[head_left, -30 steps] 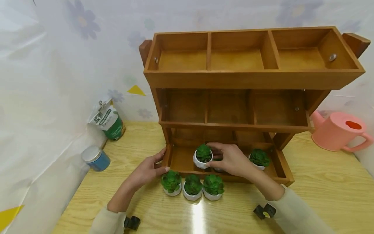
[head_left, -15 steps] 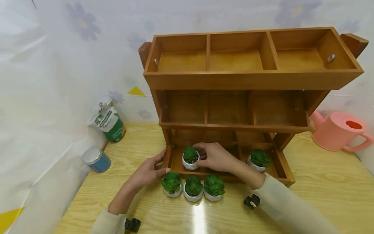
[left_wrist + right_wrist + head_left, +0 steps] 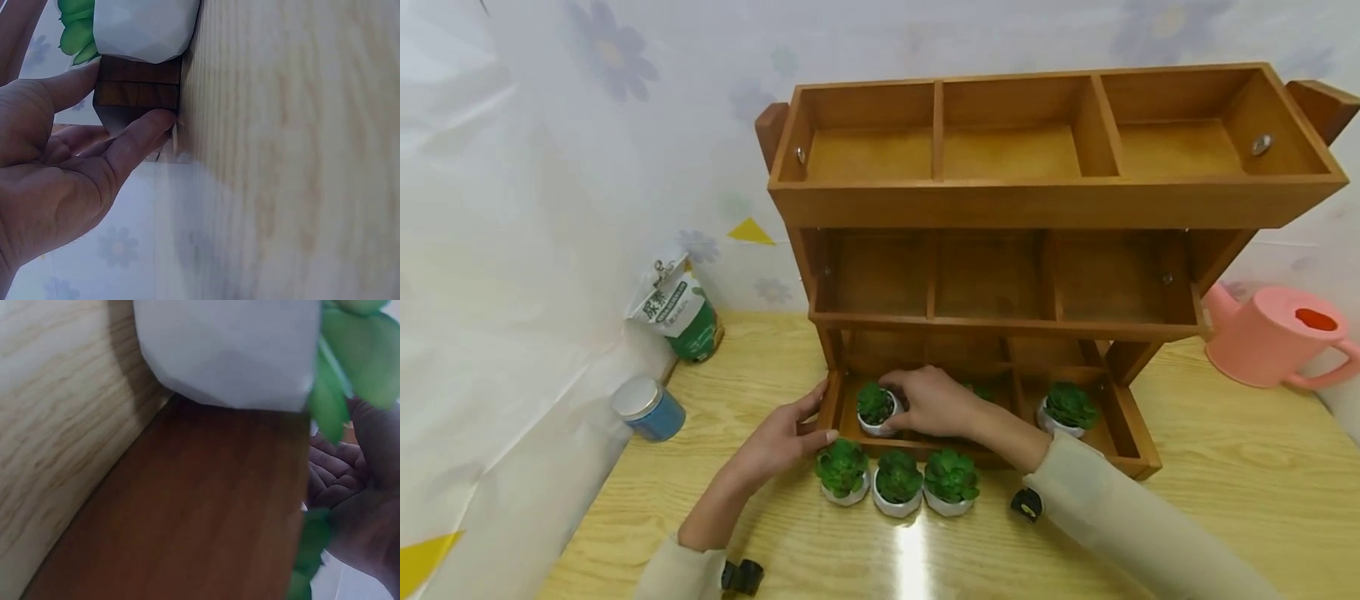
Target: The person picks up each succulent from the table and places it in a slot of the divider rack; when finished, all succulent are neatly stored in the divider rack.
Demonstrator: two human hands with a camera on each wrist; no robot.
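My right hand (image 3: 936,402) pinches the white pot of a small green succulent (image 3: 874,403), low in the left compartment of the wooden shelf's bottom tier (image 3: 925,450). Thumb and fingers of my left hand (image 3: 775,446) grip that tier's left front corner; the left wrist view shows the hand (image 3: 75,150) round the wooden corner (image 3: 137,94). In the right wrist view my hand (image 3: 369,500) is partly hidden behind the front board (image 3: 187,500). Whether the held pot touches the compartment floor is unclear.
Three potted succulents (image 3: 898,479) line the table before the shelf. Another (image 3: 1070,407) sits in the bottom right compartment; greenery (image 3: 979,392) shows in the middle one. A blue jar (image 3: 649,408) and pouch (image 3: 681,312) stand left, a pink watering can (image 3: 1273,337) right.
My right hand has carried the potted succulent leftward and slightly down, from near the middle of the bottom tier into its left compartment. The left hand has stayed at the corner.
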